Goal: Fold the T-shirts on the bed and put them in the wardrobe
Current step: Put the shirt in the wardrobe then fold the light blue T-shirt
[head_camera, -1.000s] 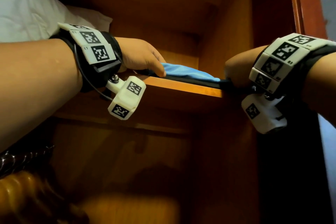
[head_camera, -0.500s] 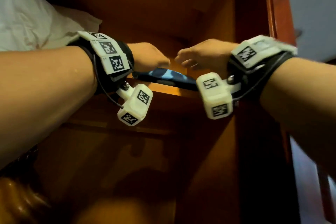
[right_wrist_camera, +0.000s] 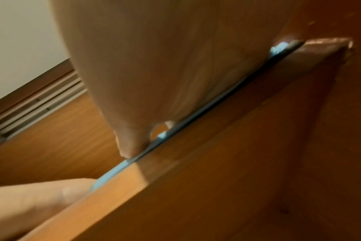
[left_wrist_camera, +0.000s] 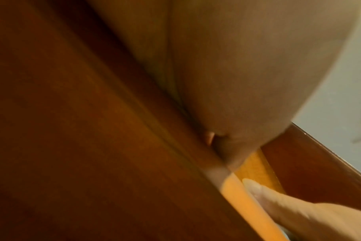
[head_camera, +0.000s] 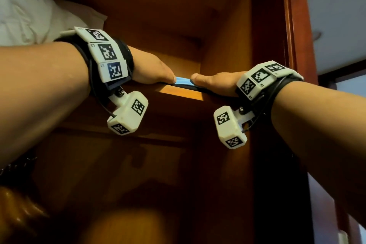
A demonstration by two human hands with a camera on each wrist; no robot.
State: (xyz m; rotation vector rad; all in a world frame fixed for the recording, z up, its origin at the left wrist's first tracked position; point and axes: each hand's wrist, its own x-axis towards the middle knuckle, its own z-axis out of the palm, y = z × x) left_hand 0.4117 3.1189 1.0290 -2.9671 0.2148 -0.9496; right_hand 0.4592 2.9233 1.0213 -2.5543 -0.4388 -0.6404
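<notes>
Both hands are flat, palms down: left hand (head_camera: 152, 69) and right hand (head_camera: 215, 83) press the folded blue T-shirt (head_camera: 183, 81) onto the wardrobe shelf (head_camera: 178, 92), thumbs nearly meeting, nothing gripped.

Wooden shelf (head_camera: 178, 93) inside wardrobe, front edge lit. Folded blue T-shirt (head_camera: 183, 81) lies flat on shelf at front edge. Left hand (head_camera: 152, 72) and right hand (head_camera: 215, 83) press flat on T-shirt.
</notes>
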